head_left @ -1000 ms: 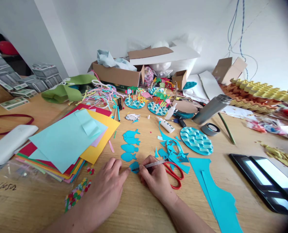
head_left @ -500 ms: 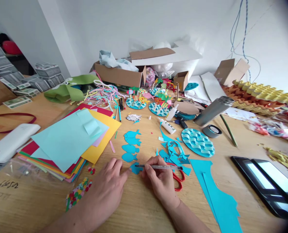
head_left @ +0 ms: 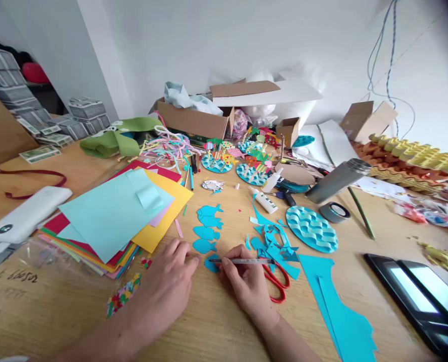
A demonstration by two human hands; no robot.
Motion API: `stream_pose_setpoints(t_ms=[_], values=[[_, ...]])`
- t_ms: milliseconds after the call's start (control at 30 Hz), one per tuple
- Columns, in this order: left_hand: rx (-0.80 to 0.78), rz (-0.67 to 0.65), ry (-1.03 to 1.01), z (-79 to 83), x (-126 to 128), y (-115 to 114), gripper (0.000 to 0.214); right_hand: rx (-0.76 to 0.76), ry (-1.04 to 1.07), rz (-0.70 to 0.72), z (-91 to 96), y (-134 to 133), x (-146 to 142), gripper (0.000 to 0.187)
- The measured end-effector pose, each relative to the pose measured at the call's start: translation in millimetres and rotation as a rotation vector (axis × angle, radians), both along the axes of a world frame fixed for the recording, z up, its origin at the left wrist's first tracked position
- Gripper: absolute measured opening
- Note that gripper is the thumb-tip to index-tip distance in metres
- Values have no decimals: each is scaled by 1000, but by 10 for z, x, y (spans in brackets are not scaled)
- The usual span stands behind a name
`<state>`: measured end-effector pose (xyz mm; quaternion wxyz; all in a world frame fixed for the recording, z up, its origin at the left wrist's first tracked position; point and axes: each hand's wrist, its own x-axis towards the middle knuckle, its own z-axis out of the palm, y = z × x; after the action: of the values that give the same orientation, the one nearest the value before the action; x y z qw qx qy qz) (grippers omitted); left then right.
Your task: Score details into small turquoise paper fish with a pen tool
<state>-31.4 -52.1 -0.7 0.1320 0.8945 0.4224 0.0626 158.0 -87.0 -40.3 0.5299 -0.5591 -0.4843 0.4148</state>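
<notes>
My right hand (head_left: 244, 279) pinches a thin pen (head_left: 246, 261) that lies nearly level, its tip on a small blue paper fish (head_left: 210, 263) on the wooden table (head_left: 208, 327). My left hand (head_left: 169, 281) rests beside it, fingers curled loosely, fingertips close to the left edge of that fish. More blue paper fish (head_left: 207, 223) lie in a column just beyond. Red-handled scissors (head_left: 276, 284) lie partly under my right hand, next to blue paper scraps (head_left: 274, 241).
A stack of coloured paper sheets (head_left: 114, 216) lies at the left, with a white device (head_left: 25, 216) beyond it. A blue wave disc (head_left: 311, 229), glue bottle (head_left: 264, 200), tape roll (head_left: 335, 212), metal flask (head_left: 337, 175), tablets (head_left: 416, 291), blue sheet (head_left: 340, 311) and cardboard boxes (head_left: 193, 119) surround the work area.
The pen has tilted from pointing up-right to lying nearly level, its tip still on the small blue fish. My view has shifted slightly, so everything sits a little further right.
</notes>
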Motion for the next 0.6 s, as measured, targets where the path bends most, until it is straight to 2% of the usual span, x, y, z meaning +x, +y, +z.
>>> stream_pose_setpoints(t_ms=[333,600], values=[[-88,-55,72,6,62,-24,47,-6,25,20,-19,6,2,30],[-98,-67,116,11,64,-28,42,-8,48,-13,-2,11,-6,34]])
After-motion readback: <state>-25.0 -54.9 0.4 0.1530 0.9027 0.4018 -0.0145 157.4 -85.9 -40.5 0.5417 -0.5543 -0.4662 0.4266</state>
